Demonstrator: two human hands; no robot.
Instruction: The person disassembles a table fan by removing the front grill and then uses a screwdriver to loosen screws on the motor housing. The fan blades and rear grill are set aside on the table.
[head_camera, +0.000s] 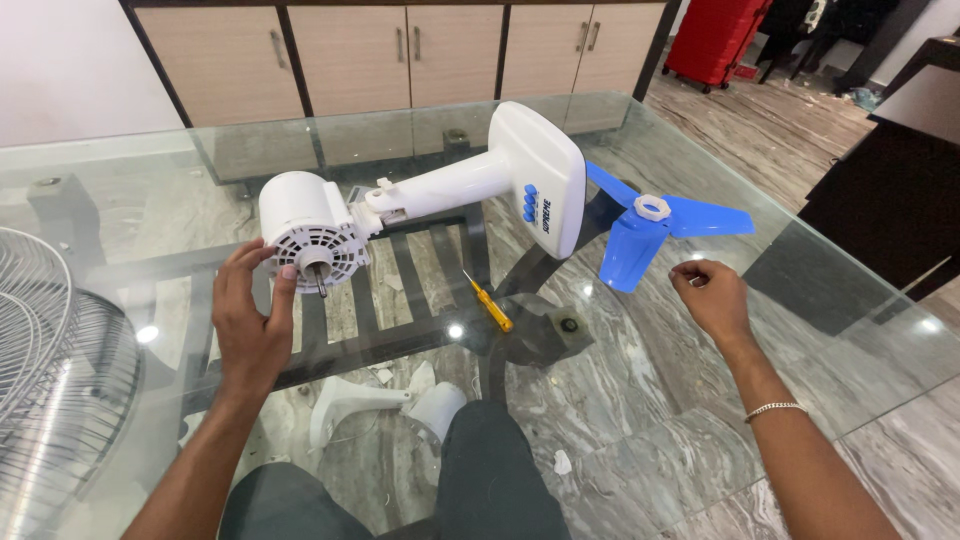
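Lying on its side across the middle of the glass table (880, 330) — white fan body (440, 190), long axis running from motor housing (305, 228) at the near left up to the flat base (540, 175) toward the far right. Left hand (250, 310) nearer, fingers spread against the motor's grille beside the bare shaft. Right hand (712, 298) well apart, loosely curled — pinching something or not, cannot tell. Just beyond it, blue blade (650, 232). Between the hands, yellow screwdriver (488, 303). At the left edge, wire guard (55, 360). On the base's face, a column of blue buttons beside a blue printed strip.

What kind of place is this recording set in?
Likely a home dining room: a glass table over marble floor, wooden cabinets behind. The left hand touches a dismantled fan's motor.
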